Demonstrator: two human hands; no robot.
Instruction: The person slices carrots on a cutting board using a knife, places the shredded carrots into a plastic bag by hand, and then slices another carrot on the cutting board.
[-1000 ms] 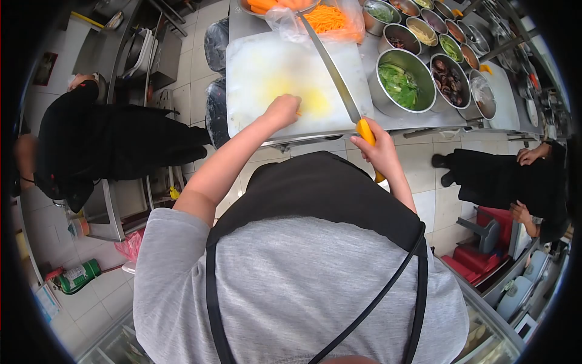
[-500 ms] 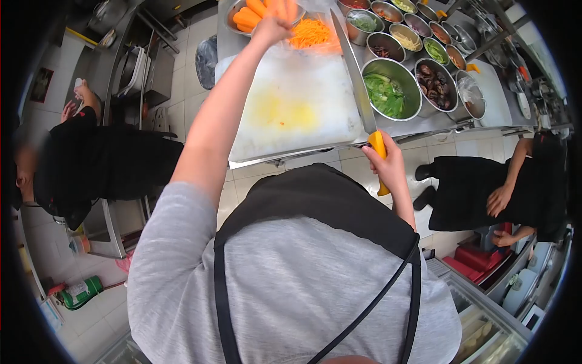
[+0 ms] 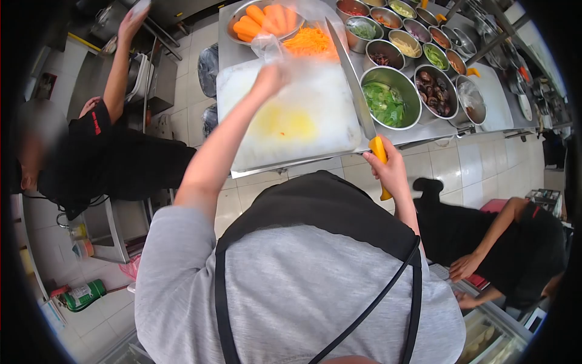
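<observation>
My right hand (image 3: 388,165) is closed round the yellow handle of a long knife (image 3: 351,76), whose blade points away along the right side of the white cutting board (image 3: 242,130). Over the board's far part is my left hand (image 3: 274,80), smeared by motion, so its fingers and anything in them cannot be made out. Just beyond it lies a clear plastic bag (image 3: 265,46). Shredded carrot (image 3: 312,43) rests in plastic behind the board. A metal bowl (image 3: 235,30) of peeled carrots (image 3: 276,18) stands at the back left. Yellow stains mark the board's middle.
Metal pots of greens (image 3: 384,104) and dark mushrooms (image 3: 434,91) stand right of the knife, with several smaller containers behind. One person in black (image 3: 133,161) is at the left with an arm raised. Another person (image 3: 473,242) bends at the lower right.
My left hand has gone from the board to the carrot bowl, then come back over the board's far part. The person at right has bent down; the one at left has raised an arm.
</observation>
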